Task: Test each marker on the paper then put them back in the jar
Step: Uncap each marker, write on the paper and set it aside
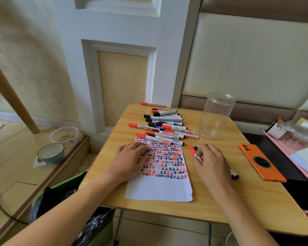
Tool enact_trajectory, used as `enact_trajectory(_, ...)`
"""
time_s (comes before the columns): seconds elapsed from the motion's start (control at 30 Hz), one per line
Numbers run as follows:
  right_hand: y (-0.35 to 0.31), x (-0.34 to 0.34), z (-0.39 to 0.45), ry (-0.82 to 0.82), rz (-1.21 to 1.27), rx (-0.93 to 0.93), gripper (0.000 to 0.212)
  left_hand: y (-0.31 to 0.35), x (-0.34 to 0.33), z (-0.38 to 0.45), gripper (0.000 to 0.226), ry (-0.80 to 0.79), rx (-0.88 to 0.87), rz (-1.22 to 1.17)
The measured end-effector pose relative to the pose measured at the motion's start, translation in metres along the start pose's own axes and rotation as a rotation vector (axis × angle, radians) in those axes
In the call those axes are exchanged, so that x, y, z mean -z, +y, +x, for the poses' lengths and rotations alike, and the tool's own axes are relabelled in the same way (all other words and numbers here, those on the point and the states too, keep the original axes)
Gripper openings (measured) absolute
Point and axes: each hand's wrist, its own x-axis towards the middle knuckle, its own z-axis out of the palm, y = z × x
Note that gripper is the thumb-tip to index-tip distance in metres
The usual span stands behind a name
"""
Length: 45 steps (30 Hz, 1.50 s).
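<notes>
A white paper (pixel 160 189), covered in red and black test marks on its upper half, lies on the wooden table (pixel 220 201). My left hand (pixel 130 161) rests flat on the paper's left side. My right hand (pixel 212 167) lies to the right of the paper, its fingers curled round a few markers (pixel 194 150) with red and black caps; their far ends poke out behind the hand. A pile of several markers (pixel 164 126) lies beyond the paper. The clear plastic jar (pixel 215 116) stands upright at the back right with nothing in it.
An orange phone (pixel 261 162) lies face down at the table's right. A pink tray (pixel 295 150) with packaging sits further right. On the floor at left are a bowl (pixel 51 153), a plastic container (pixel 64 136) and a bin with a black bag (pixel 60 197).
</notes>
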Motion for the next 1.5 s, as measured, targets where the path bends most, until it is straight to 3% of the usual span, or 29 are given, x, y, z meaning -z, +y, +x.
enact_trajectory(0.23,-0.048,-0.029,0.037,-0.127,0.241,0.214,0.006,-0.002,-0.002,0.001,0.037,0.007,0.008,-0.032)
enact_trajectory(0.57,-0.089,-0.067,0.079,-0.205,0.023,0.35,0.007,-0.002,-0.003,0.0,0.037,0.036,-0.001,-0.022)
enact_trajectory(0.83,-0.093,-0.064,0.089,-0.328,-0.054,0.354,0.011,-0.004,-0.005,0.0,0.037,0.053,-0.001,-0.02)
enact_trajectory(1.1,-0.09,-0.018,0.048,-0.32,0.044,0.402,0.007,-0.004,0.0,-0.004,0.046,0.259,-0.002,-0.199)
enact_trajectory(1.2,-0.082,-0.001,0.021,-0.3,0.106,0.397,0.007,-0.003,0.007,-0.006,0.031,0.22,-0.124,-0.157)
enact_trajectory(1.3,-0.073,0.009,0.005,-0.262,0.134,0.419,0.011,0.002,0.012,-0.007,0.044,0.169,-0.225,-0.129)
enact_trajectory(1.5,-0.069,0.009,-0.011,-0.185,0.139,0.471,0.022,0.021,0.013,-0.003,0.053,0.153,-0.27,-0.11)
